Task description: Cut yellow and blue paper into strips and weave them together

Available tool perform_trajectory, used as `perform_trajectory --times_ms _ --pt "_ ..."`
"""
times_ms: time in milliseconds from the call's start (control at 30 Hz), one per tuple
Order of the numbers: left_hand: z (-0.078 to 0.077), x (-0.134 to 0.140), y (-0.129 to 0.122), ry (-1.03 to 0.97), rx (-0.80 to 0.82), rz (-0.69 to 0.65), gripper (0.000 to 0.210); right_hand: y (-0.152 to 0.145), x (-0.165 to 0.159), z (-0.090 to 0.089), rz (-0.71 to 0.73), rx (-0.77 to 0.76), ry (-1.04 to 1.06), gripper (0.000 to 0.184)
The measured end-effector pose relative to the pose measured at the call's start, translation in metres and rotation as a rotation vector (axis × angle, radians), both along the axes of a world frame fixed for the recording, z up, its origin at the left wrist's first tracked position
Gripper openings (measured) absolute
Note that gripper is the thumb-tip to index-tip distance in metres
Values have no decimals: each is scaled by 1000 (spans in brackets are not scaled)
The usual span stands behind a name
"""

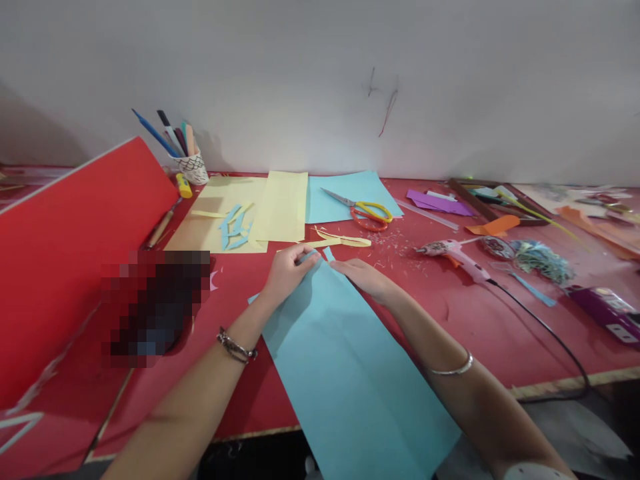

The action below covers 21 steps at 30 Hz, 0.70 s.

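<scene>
A large light-blue paper sheet [357,373] stretches from the middle of the red table toward me and hangs over the front edge. At its far end, my left hand [293,273] is closed on the paper, with the thumb on top and the fingers curled. My right hand [365,277] pinches the same end from the right, its fingertips partly hidden. Between the two hands a small blue paper tab [329,254] sticks up. Just beyond lie curled yellow paper strips [345,240] and scissors [367,210] with yellow and red handles.
Yellow sheets [283,207] with blue and yellow scraps lie at the back left. A pen cup [193,167] stands by a red board [80,253]. To the right are a pink glue gun [457,257] with a cord, a purple power strip [607,310] and a cluttered tray [480,212].
</scene>
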<state>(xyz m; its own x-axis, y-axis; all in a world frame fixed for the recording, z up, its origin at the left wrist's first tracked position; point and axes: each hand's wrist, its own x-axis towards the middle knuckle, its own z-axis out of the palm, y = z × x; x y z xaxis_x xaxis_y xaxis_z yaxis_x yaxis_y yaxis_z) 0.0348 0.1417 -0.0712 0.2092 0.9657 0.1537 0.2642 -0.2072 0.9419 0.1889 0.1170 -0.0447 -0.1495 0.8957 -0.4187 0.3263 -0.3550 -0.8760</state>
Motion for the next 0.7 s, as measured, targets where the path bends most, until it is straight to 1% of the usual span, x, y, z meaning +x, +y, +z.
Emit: perform_trajectory --times_ms 133,300,433,600,700 --pt "0 0 0 0 14 -2 22 0 2 -2 18 -9 -37 29" --pt "0 -1 0 6 32 -13 22 1 2 -6 34 -7 -21 28" --pt "1 -2 0 14 49 -12 22 0 -1 -6 22 7 -57 32" --pt "2 -4 2 26 67 2 23 0 -1 -6 -28 -7 -93 27" --pt "2 -7 4 32 73 18 24 2 0 -7 -29 0 -100 27"
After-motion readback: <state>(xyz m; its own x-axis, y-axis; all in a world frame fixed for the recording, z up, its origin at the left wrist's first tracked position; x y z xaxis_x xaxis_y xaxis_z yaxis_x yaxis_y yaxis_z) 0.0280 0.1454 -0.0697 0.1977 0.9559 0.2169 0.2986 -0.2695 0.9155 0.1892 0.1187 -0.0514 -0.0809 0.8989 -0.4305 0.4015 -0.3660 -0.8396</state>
